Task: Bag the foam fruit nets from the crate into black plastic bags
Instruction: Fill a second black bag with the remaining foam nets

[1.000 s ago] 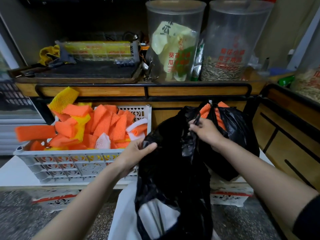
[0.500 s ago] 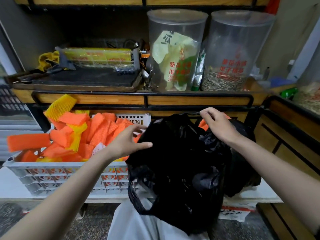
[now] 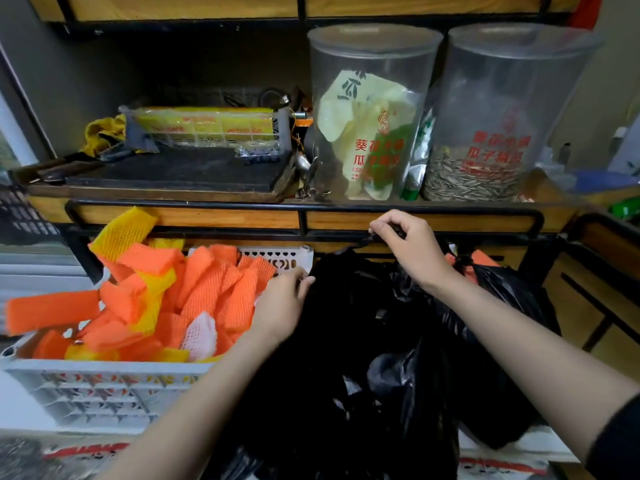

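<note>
Both grips hold the crumpled black plastic bag (image 3: 346, 375) by its rim.
Left grip (image 3: 282, 306) pinches the near edge, fingers curled, beside the white slotted plastic crate (image 3: 104, 386) heaped with orange and yellow foam fruit nets (image 3: 207, 292); right grip (image 3: 405, 247) pinches the far rim, raised. Half a second earlier the left fingers were spread.

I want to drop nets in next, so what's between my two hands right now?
Head view: only the black bag spans that gap. The left hand pinches its edge by the crate; the right hand grips its top near the shelf rail.
</note>
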`<state>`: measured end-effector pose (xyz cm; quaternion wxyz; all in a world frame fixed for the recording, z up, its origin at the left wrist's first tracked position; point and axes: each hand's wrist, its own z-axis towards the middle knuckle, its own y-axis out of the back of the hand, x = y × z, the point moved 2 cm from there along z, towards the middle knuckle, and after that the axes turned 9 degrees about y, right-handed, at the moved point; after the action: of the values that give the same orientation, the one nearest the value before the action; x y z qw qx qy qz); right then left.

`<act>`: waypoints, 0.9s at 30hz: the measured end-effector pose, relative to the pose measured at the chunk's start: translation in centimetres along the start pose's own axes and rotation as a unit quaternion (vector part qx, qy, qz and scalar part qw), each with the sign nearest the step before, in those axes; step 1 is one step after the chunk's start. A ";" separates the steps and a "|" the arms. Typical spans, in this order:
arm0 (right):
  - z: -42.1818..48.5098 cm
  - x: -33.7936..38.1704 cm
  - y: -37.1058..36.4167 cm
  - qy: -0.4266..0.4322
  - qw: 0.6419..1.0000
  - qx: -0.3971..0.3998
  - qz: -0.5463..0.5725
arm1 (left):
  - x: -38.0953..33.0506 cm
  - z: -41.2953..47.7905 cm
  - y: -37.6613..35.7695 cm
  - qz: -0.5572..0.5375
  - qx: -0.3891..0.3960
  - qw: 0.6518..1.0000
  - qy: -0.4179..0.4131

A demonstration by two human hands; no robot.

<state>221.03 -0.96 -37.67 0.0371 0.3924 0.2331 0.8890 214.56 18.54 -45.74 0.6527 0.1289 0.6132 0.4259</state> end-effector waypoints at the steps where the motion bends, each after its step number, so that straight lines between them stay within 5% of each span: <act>1: 0.8 -0.2 -0.3 0.009 1.000 -0.012 -0.002 | -0.1 0.4 0.3 -0.015 -0.022 1.000 0.001; 7: 5.0 0.0 -0.9 0.065 0.996 -0.064 -0.004 | -1.6 2.5 2.4 -0.070 -0.126 0.990 -0.014; 13: 4.2 -3.2 -1.4 -0.018 0.996 0.006 -0.093 | 0.9 3.1 0.1 -0.021 -0.065 0.997 0.036; 19: 3.5 -4.3 -1.9 -0.081 0.953 0.105 -0.271 | 2.3 2.6 0.0 0.039 0.004 0.998 0.045; 22: 3.9 -2.3 -3.8 -0.015 0.929 0.112 -0.352 | 3.3 2.0 2.0 0.087 -0.021 0.996 0.017; 27: 4.6 2.8 -11.5 0.125 0.931 0.123 -0.320 | 8.3 1.3 7.0 0.167 -0.103 0.980 -0.029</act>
<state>221.06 11.74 -38.20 0.2419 0.1842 0.4563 0.8362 211.97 29.19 -46.36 0.5999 0.1738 0.5166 0.5857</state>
